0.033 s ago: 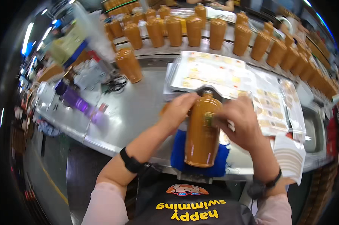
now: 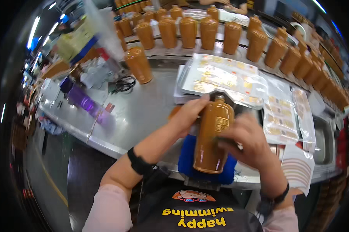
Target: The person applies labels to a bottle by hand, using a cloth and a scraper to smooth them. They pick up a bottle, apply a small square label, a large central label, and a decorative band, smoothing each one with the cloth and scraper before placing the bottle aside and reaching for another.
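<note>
A glossy brown bottle lies tilted in front of me, its neck pointing away, on a blue cloth. Gold lettering shows on its upper front. My left hand is closed at the bottle's shoulder, steadying it from the left; its fingertips are partly hidden behind the bottle. Blurred by motion, my right hand is closed on a small dark, flat piece against the bottle's front, below the lettering. What kind of piece it is cannot be made out. A dark angular support stands behind the neck.
Gold decal sheets lie beyond the bottle, with more sheets to the right. One brown bottle stands at the left; several line the raised far ledge. A purple drink bottle lies far left. A sink is far right.
My right hand has moved down the bottle's front with the dark piece, uncovering more of the gold lettering. My left hand stays at the shoulder. The whole view has shifted slightly.
</note>
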The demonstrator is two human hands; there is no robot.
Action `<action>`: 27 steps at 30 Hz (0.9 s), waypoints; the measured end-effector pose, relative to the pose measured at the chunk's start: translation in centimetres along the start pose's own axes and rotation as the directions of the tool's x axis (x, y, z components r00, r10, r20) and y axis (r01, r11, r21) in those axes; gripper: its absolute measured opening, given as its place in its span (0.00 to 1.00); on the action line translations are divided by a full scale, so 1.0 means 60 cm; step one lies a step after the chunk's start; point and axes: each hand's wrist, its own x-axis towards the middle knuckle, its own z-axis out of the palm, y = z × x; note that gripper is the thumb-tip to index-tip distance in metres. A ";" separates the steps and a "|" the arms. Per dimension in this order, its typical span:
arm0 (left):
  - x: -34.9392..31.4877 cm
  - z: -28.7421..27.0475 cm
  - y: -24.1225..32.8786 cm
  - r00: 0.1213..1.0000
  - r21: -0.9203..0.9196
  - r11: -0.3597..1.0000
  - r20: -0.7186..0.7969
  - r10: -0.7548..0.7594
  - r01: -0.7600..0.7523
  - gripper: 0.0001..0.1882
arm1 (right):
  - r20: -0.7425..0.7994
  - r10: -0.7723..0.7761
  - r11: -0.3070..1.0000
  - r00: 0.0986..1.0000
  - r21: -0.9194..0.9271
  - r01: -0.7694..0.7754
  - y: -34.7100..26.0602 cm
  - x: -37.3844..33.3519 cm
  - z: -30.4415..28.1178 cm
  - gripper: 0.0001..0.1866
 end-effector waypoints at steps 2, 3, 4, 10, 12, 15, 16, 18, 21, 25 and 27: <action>0.024 0.008 0.002 0.968 -0.286 0.954 0.249 -0.011 0.085 0.21 | 0.077 0.126 0.973 0.989 0.184 -0.139 -0.035 -0.019 0.001 0.13; 0.042 0.010 0.001 0.954 -0.255 0.962 0.300 -0.018 0.098 0.20 | 0.022 0.245 0.958 0.969 0.148 -0.246 -0.040 -0.031 -0.005 0.12; 0.052 0.013 0.007 0.933 -0.218 0.969 0.359 -0.030 0.115 0.18 | -0.043 0.366 0.926 0.929 0.109 -0.360 -0.035 -0.042 -0.014 0.11; -0.009 0.000 0.041 0.979 0.026 0.999 0.203 0.035 -0.041 0.13 | -0.190 0.492 0.861 0.849 0.252 -0.442 -0.050 -0.068 -0.065 0.10; -0.060 -0.029 0.070 0.948 -0.011 0.960 0.158 0.277 -0.279 0.13 | -0.212 0.517 0.831 0.829 0.354 -0.428 -0.043 -0.078 -0.084 0.12; -0.099 -0.085 0.128 0.764 0.088 0.763 -0.028 0.644 -0.640 0.14 | -0.335 0.559 0.826 0.758 0.308 -0.473 -0.019 -0.087 -0.115 0.14; -0.102 -0.096 0.158 0.750 0.153 0.752 -0.079 0.656 -0.642 0.14 | -0.401 0.570 0.820 0.717 0.219 -0.529 -0.001 -0.085 -0.123 0.14; -0.074 -0.145 0.199 0.630 0.328 0.659 -0.204 0.749 -0.677 0.15 | -0.341 0.530 0.842 0.776 0.103 -0.530 0.032 -0.028 -0.134 0.15; 0.004 -0.220 0.227 0.488 0.609 0.520 -0.238 0.840 -0.599 0.15 | -0.225 0.463 0.881 0.858 0.220 -0.418 0.115 0.058 -0.117 0.17; 0.103 -0.271 0.205 0.283 0.914 0.251 -0.160 0.946 -0.320 0.17 | -0.143 0.372 0.909 0.917 -0.144 -0.391 0.280 0.120 -0.099 0.19; 0.128 -0.284 0.186 0.275 0.947 0.226 -0.159 0.948 -0.230 0.19 | -0.129 0.396 0.888 0.909 -0.199 -0.415 0.355 0.160 -0.062 0.17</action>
